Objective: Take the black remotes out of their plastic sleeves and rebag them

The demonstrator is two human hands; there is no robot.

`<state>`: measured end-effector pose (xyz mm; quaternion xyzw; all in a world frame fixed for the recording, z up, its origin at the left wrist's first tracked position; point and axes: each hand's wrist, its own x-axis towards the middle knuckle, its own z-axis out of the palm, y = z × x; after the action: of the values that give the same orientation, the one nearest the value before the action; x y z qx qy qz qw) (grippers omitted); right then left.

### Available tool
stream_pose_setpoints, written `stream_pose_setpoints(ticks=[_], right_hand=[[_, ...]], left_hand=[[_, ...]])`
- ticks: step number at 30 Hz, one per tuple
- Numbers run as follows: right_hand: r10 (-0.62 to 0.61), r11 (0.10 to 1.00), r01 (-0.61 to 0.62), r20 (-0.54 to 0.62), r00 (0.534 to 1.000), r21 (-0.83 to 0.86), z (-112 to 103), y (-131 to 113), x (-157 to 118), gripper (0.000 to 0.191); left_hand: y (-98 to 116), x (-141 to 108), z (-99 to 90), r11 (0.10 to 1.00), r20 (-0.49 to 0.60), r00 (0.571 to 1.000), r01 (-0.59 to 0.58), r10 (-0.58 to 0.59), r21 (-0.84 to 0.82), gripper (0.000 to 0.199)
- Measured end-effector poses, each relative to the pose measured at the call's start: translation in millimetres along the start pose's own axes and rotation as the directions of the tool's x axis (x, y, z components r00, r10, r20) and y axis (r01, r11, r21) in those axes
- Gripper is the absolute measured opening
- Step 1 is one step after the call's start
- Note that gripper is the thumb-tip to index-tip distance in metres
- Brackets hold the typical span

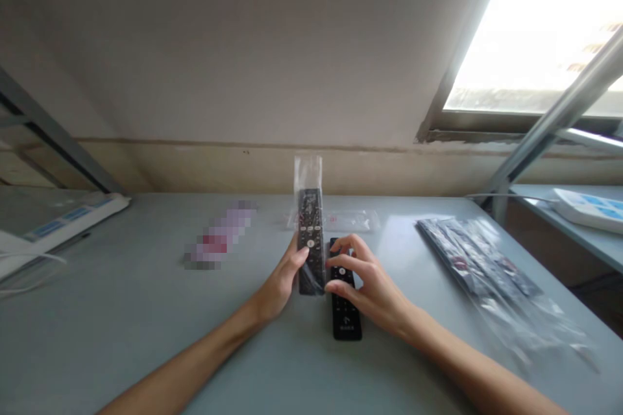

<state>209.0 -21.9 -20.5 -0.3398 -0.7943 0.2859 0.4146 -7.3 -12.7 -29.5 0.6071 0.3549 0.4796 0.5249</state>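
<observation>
A black remote control in a clear plastic bag (310,240) is held upright in my left hand (282,275), its thumb across the front. The bag's loose end rises above the remote. My right hand (367,279) is beside the bag's right edge, fingers curved and apart, the thumb tip close to the bag's lower right side. Beneath my right hand, a second black remote (347,321) without a bag lies on the table, partly covered by the fingers.
On the grey table (146,324) lie a flat clear bag (357,220) behind the hands, a blurred pinkish item (221,237) to the left and a pile of bagged remotes (479,259) to the right. Power strips (78,220) stand at the far left and right. Metal posts flank the table.
</observation>
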Motion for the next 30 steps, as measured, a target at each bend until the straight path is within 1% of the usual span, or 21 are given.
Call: stream_pose_setpoints(ticks=[3, 7, 9, 11, 12, 14, 17, 19, 20, 22, 24, 26, 27, 28, 30], right_hand=[[0.002, 1.000, -0.002, -0.006, 1.000, -0.007, 2, 3, 0, 0.030], [0.030, 0.999, -0.029, -0.030, 0.999, 0.034, -2, 0, 2, 0.019], [0.079, 0.994, -0.075, -0.051, 0.996, 0.073, -6, -1, 4, 0.018], [0.185, 0.972, -0.169, -0.081, 0.979, 0.164, -11, 0, 6, 0.023], [0.248, 0.947, -0.219, -0.102, 0.963, 0.234, -13, 1, 7, 0.026], [0.365, 0.869, -0.272, -0.164, 0.916, 0.414, -19, 5, 10, 0.032], [0.498, 0.724, -0.230, -0.263, 0.826, 0.650, -27, 12, 14, 0.040], [0.582, 0.636, -0.208, -0.286, 0.761, 0.743, -30, 17, 16, 0.045], [0.617, 0.599, -0.209, -0.279, 0.736, 0.773, -32, 19, 16, 0.047], [0.667, 0.545, -0.224, -0.256, 0.700, 0.808, -33, 24, 16, 0.049], [0.704, 0.526, -0.237, -0.261, 0.661, 0.817, -33, 28, 16, 0.050], [0.730, 0.533, -0.249, -0.291, 0.618, 0.809, -33, 30, 16, 0.050], [0.736, 0.542, -0.255, -0.306, 0.604, 0.801, -34, 29, 16, 0.050], [0.735, 0.554, -0.260, -0.318, 0.599, 0.791, -34, 29, 16, 0.049], [0.721, 0.579, -0.267, -0.331, 0.608, 0.770, -35, 27, 16, 0.048]], left_hand=[[3, 1, 3.9, 1.000, -0.017, 1.000, 0.011, -0.011, 0.008, 0.039], [6, 6, 2.5, 0.999, 0.018, 1.000, 0.008, -0.008, 0.035, 0.033], [6, 9, 0.2, 1.000, -0.019, 1.000, -0.020, 0.020, -0.014, 0.034], [6, 11, -1.6, 0.993, -0.095, 0.995, -0.051, 0.041, -0.110, 0.037], [7, 12, -2.2, 0.985, -0.115, 0.993, -0.048, 0.029, -0.168, 0.037], [10, 13, -2.9, 0.959, -0.105, 0.994, -0.009, -0.021, -0.283, 0.035], [13, 14, -3.7, 0.930, -0.078, 0.993, 0.052, -0.086, -0.365, 0.032], [14, 15, -5.0, 0.916, -0.092, 0.987, 0.084, -0.130, -0.392, 0.033], [14, 16, -6.0, 0.904, -0.095, 0.983, 0.107, -0.160, -0.414, 0.035], [13, 17, -8.4, 0.859, -0.078, 0.971, 0.162, -0.227, -0.487, 0.038], [10, 19, -10.7, 0.805, -0.042, 0.957, 0.216, -0.286, -0.552, 0.041], [7, 19, -12.4, 0.769, -0.011, 0.945, 0.259, -0.327, -0.584, 0.042], [6, 19, -12.9, 0.759, -0.002, 0.941, 0.272, -0.339, -0.591, 0.042], [5, 19, -13.3, 0.755, 0.002, 0.939, 0.279, -0.345, -0.593, 0.043], [4, 19, -13.9, 0.758, -0.004, 0.940, 0.274, -0.342, -0.592, 0.042]])
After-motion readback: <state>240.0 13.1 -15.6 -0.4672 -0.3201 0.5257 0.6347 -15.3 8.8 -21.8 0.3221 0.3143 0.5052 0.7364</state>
